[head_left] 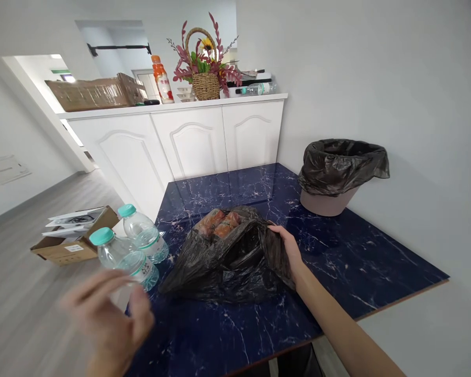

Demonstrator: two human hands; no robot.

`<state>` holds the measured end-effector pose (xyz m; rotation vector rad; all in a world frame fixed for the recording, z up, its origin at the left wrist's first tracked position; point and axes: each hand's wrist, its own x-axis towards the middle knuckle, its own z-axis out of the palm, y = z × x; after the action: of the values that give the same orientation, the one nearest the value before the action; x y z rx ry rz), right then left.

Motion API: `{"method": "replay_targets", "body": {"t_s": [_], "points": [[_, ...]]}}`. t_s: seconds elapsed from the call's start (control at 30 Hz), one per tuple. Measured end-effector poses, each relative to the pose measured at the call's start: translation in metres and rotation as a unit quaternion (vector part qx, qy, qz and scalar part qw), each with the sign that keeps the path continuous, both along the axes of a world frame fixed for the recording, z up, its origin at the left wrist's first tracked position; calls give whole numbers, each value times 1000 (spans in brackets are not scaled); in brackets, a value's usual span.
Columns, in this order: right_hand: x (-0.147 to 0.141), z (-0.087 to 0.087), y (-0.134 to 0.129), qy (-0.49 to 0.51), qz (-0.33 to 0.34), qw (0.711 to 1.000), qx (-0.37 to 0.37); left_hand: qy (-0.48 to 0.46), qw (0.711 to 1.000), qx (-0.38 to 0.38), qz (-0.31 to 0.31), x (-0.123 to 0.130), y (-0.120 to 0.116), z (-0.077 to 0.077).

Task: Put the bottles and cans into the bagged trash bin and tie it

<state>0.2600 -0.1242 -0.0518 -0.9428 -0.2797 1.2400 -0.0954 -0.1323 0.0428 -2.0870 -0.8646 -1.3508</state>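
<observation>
The blue table (325, 272) is biggest. A bin (325, 201) stands at its right edge, maybe to leave room. The black bag (220, 264) lies floppy between the left and right edges. Two water bottles (144, 235) stand by the left edge. The left hand (112, 314), blurry and half curled, looks empty near that edge. The right hand (289, 248) has its grip on the bag's rim, likely to hold its mouth wide. Red lumps (225, 225) show at the bag's back.

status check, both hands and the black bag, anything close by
Right hand gripping black plastic bag. Left hand raised, blurred, looks empty. Reddish-brown items showing at bag's far side. Two teal-capped bottles left of bag.
</observation>
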Motion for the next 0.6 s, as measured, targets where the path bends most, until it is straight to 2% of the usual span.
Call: {"method": "replay_targets", "body": {"t_s": [0.03, 0.07, 0.1, 0.17, 0.27, 0.4, 0.5, 0.6], "points": [[-1, 1, -1, 1, 2, 1000, 3, 86, 989, -97, -79, 14, -9, -2], [-2, 3, -1, 3, 4, 1000, 8, 172, 959, -168, -148, 29, -15, -4], [-3, 4, -2, 4, 7, 1000, 13, 230, 932, -215, -180, 44, -19, -8], [-4, 6, -2, 6, 12, 1000, 23, 267, 905, -268, -194, 67, -16, -17], [-4, 7, -4, 12, 16, 999, 34, 267, 912, -277, -145, 83, 11, -33], [-1, 8, -5, 18, 16, 999, 31, 279, 934, -224, -27, 88, 56, -50], [0, 9, -5, 23, 11, 999, 33, 280, 937, -206, 35, 97, 76, -53], [0, 9, -5, 30, 9, 999, 39, 260, 942, -201, 68, 110, 87, -51]]}}
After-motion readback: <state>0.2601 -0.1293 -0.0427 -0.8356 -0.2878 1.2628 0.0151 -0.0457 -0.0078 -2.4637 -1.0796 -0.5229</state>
